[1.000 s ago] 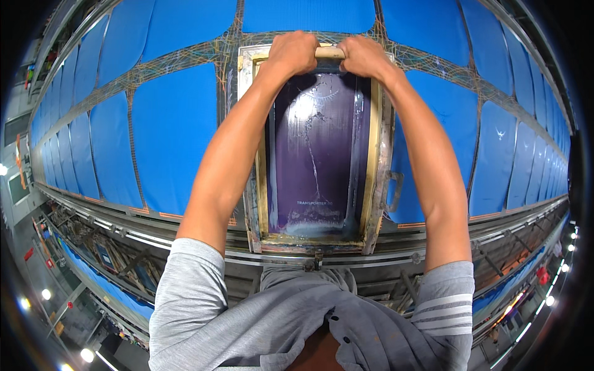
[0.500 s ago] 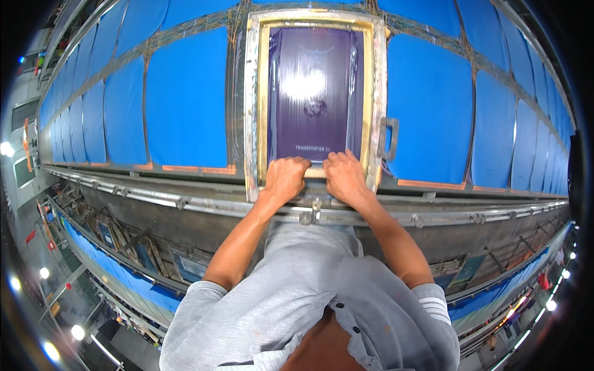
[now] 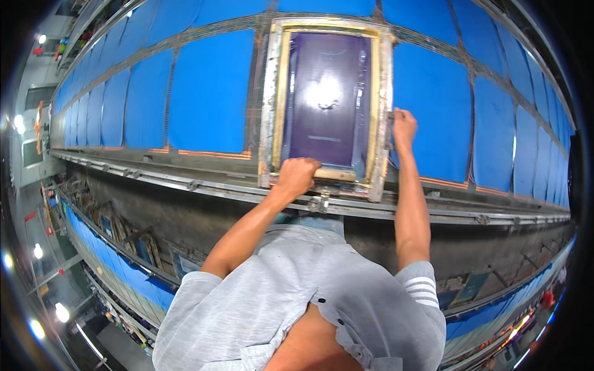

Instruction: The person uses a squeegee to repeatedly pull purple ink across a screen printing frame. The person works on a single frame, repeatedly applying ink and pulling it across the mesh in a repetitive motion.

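Gripping wooden bar [image 3: 336,175] w/ curled L fingers [image 3: 307,166]

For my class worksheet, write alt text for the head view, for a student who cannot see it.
A person's left hand grips a pale bar at the near end of a purple panel inside a rectangular frame. The right hand is at the frame's right side. Blue sheets lie on both sides.
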{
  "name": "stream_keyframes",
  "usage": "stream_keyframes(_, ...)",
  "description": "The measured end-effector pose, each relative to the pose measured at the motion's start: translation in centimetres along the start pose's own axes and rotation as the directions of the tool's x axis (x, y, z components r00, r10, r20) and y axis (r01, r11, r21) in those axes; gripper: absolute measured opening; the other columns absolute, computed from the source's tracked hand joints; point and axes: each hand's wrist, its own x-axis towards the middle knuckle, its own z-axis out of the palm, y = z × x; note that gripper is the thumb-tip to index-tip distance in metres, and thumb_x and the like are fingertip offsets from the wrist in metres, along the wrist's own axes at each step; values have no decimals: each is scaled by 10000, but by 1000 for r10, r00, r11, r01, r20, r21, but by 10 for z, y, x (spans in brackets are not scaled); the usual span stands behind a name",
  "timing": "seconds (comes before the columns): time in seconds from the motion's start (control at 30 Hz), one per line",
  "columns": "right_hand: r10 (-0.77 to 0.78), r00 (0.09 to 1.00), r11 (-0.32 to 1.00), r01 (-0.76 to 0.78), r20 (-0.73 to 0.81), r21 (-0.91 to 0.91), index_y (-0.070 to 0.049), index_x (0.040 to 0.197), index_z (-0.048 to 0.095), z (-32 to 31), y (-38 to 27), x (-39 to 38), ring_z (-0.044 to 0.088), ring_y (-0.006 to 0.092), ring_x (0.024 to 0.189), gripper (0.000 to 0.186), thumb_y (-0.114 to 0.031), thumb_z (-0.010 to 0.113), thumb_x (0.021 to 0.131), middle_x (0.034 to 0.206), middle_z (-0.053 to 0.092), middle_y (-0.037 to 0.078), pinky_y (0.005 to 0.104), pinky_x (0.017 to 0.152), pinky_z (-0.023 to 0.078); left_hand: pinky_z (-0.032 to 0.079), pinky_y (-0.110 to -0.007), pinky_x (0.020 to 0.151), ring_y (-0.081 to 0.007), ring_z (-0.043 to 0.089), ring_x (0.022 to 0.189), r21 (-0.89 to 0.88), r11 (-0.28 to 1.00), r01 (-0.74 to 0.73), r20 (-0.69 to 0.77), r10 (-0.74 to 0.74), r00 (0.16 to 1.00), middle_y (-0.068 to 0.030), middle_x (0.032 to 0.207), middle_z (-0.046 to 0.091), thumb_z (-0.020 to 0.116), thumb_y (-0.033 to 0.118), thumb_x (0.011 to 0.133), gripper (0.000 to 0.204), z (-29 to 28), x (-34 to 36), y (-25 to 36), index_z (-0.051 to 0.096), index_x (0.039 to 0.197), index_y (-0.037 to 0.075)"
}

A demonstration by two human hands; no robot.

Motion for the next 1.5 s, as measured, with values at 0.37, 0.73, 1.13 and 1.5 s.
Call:
stream_keyframes(0.37,77,997,884,-68,0,462,25,823,693,-45,-64,-14,440,91,640,215,-162,655,921,661,549,-17,306,571,368,571,-385,805,-265,711,955,-33,998,51,-64,-53,997,-91,1062,740,653,-9,629,452,-53,-20,17,756,1059,87)
stream_keyframes(0.73,135,990,865,-141,47,481,40,874,698,-6,-15,-24,514,126,681,223,-168,621,891,702,629,55,332,623,430,560,-416,769,-303,705,918,14,998,-56,-158,58,986,-98,1015,746,619,-43,665,357,-57,-19,8,752,980,56)
stream_keyframes(1.13,100,993,953,-78,-61,292,40,873,687,-3,-38,-21,650,443,768,281,-216,569,873,842,663,282,481,701,488,547,-419,823,-323,699,955,79,993,-86,-142,97,985,-146,1025,731,613,-56,664,355,-27,-42,1,721,993,24)
stream_keyframes(1.5,-219,957,976,211,-189,-61,45,1166,652,-11,-96,2,501,372,1167,383,-272,600,958,1224,577,189,450,1012,392,521,-432,798,-333,668,863,182,972,-149,-462,218,860,-128,928,701,628,-14,680,265,-83,182,-57,689,932,40)
